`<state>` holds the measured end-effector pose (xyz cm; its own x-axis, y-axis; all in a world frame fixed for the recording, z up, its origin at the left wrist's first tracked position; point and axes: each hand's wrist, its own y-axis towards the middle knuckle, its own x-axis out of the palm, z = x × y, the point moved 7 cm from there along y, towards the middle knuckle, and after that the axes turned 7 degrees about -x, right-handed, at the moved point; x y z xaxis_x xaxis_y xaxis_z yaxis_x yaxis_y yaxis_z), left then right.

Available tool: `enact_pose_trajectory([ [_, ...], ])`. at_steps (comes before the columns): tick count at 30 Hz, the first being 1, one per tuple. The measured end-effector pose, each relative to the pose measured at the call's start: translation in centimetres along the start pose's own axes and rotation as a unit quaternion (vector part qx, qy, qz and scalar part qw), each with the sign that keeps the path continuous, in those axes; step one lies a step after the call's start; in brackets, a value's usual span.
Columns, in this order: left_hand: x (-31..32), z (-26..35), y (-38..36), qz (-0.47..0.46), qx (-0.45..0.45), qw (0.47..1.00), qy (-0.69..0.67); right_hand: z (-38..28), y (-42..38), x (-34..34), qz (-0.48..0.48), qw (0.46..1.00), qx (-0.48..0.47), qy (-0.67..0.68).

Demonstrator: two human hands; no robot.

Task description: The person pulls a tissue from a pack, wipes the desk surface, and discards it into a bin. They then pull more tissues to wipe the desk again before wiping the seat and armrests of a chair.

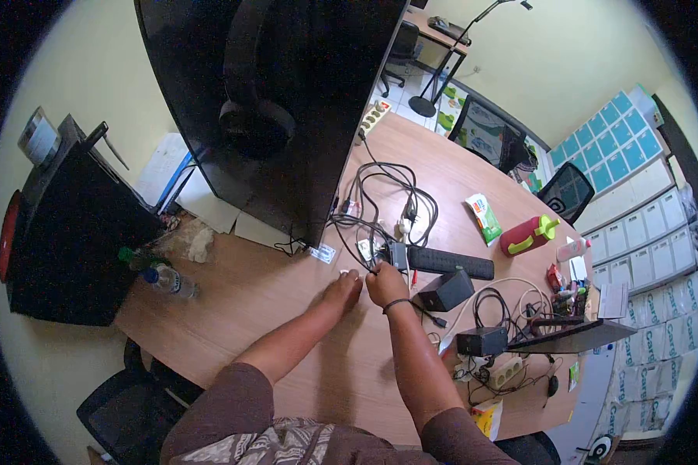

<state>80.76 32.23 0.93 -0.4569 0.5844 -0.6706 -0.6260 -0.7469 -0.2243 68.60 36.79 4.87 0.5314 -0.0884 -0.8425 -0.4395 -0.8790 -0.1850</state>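
My left hand (343, 293) is closed low over the wooden table (287, 287), with a small white bit showing at its fingertips that is too small to name. Right beside it, my right hand (385, 285) is wrapped round a black cable. That cable belongs to a loose coil of black cables (419, 203) lying on the table beyond my hands. Near my right hand lie a small grey box (398, 256) and a black keyboard (451, 263). A small printed card (323, 253) rests under the edge of the large black screen (287, 93).
Two black boxes (447, 290) (482, 341), a red bottle (527, 235), a wipes pack (484, 218) and a power strip (506, 373) with tangled cords occupy the right side. Plastic bottles (171, 282) stand left. Chairs (143, 403) surround the table.
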Motion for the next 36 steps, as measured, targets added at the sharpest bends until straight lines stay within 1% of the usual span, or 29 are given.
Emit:
enact_pose_trajectory([
  [1,-0.5,-0.1,-1.0,-0.019,-0.028,0.998,-0.045,0.0,0.2,0.3,0.009,1.0,-0.018,-0.009],
  [2,-1.1,0.1,-1.6,-0.021,-0.028,0.998,-0.045,-0.2,0.1,0.5,0.009,1.0,-0.017,-0.008],
  [4,-0.5,0.5,-2.6,-0.101,-0.051,0.994,-0.012,0.0,-0.1,0.4,0.022,1.0,-0.003,-0.006],
  [5,0.8,-0.9,-2.2,-0.105,-0.049,0.993,-0.015,0.4,-0.2,0.5,0.021,1.0,0.001,-0.009],
  [6,3.0,-3.3,-1.3,-0.101,-0.056,0.992,-0.06,0.6,-0.3,0.6,0.033,0.999,-0.014,0.003],
  [7,3.5,-3.6,-1.6,-0.097,-0.063,0.988,-0.105,0.7,-0.5,0.5,0.044,0.999,-0.028,0.014],
  [8,4.2,-3.7,-2.2,-0.101,-0.062,0.987,-0.108,1.1,-0.4,0.7,0.029,0.999,-0.016,0.017],
  [10,4.5,-4.4,-3.4,-0.045,-0.093,0.987,-0.122,1.8,-0.3,1.0,0.032,0.999,-0.007,0.015],
  [11,5.3,-4.8,-4.3,-0.048,-0.092,0.987,-0.122,2.3,-0.2,1.2,0.035,0.999,-0.001,0.015],
  [13,8.0,-5.9,-6.3,-0.148,-0.098,0.975,-0.131,2.2,-0.7,1.0,0.032,0.999,0.013,0.029],
  [14,8.2,-6.4,-6.6,-0.151,-0.097,0.975,-0.13,1.3,-1.3,0.1,0.051,0.998,0.011,0.031],
  [15,8.6,-7.2,-7.1,-0.169,-0.121,0.953,-0.22,0.3,-2.1,-0.8,0.069,0.997,0.009,0.032],
  [16,8.9,-7.7,-7.9,-0.186,-0.146,0.921,-0.309,-0.5,-2.7,-1.1,0.077,0.995,-0.025,0.058],
  [17,7.6,-7.4,-8.2,-0.19,-0.146,0.921,-0.308,-1.5,-4.2,-1.9,0.077,0.995,-0.021,0.058],
  [18,4.2,-6.3,-7.3,-0.072,-0.04,0.98,-0.18,-2.9,-6.2,-2.8,0.078,0.993,-0.054,0.077],
  [19,1.3,-4.3,-7.0,0.049,0.069,0.995,-0.045,-4.3,-8.2,-3.6,0.078,0.989,-0.088,0.094],
  [21,1.0,-4.2,-5.8,0.063,0.06,0.996,-0.029,-5.5,-12.5,-3.8,0.042,0.979,-0.157,0.123],
  [23,1.5,-4.3,-4.3,0.078,0.049,0.996,-0.015,-7.5,-17.3,-5.1,-0.025,0.981,-0.154,0.113],
  [25,3.3,-5.3,-2.2,0.037,0.001,0.999,-0.004,-5.5,-21.1,-3.7,-0.059,0.978,-0.146,0.14],
  [26,3.6,-5.0,-1.5,0.037,0.004,0.999,-0.005,-5.1,-22.8,-3.7,-0.084,0.981,-0.134,0.114],
  [27,3.4,-4.3,-0.9,0.063,0.039,0.997,0.009,-4.7,-24.3,-3.9,-0.107,0.983,-0.123,0.087],
  [28,2.7,-3.3,-0.2,0.091,0.075,0.993,0.024,-4.2,-25.7,-4.1,-0.101,0.983,-0.126,0.085],
  [29,2.0,-2.3,0.0,0.095,0.08,0.992,0.024,-3.1,-27.3,-3.8,-0.115,0.984,-0.102,0.085],
  [30,0.7,-1.7,0.0,0.11,0.039,0.993,0.007,-2.1,-28.7,-3.4,-0.129,0.985,-0.078,0.087],
  [31,0.0,-1.6,0.0,0.122,-0.004,0.993,-0.01,-1.2,-30.2,-3.1,-0.125,0.985,-0.078,0.088],
  [33,1.2,-2.3,2.0,0.132,0.013,0.991,0.005,1.0,-33.0,-2.9,-0.101,0.987,-0.043,0.113],
  [34,2.2,-3.0,3.2,0.142,0.026,0.989,0.02,1.7,-34.1,-2.7,-0.1,0.988,-0.043,0.113],
  [35,3.7,-4.0,4.4,0.141,0.027,0.989,0.021,2.5,-35.2,-2.8,-0.079,0.99,-0.037,0.112],
  [36,5.0,-5.5,5.5,0.165,0.006,0.986,-0.014,3.1,-36.3,-3.0,-0.059,0.992,-0.031,0.111],
])
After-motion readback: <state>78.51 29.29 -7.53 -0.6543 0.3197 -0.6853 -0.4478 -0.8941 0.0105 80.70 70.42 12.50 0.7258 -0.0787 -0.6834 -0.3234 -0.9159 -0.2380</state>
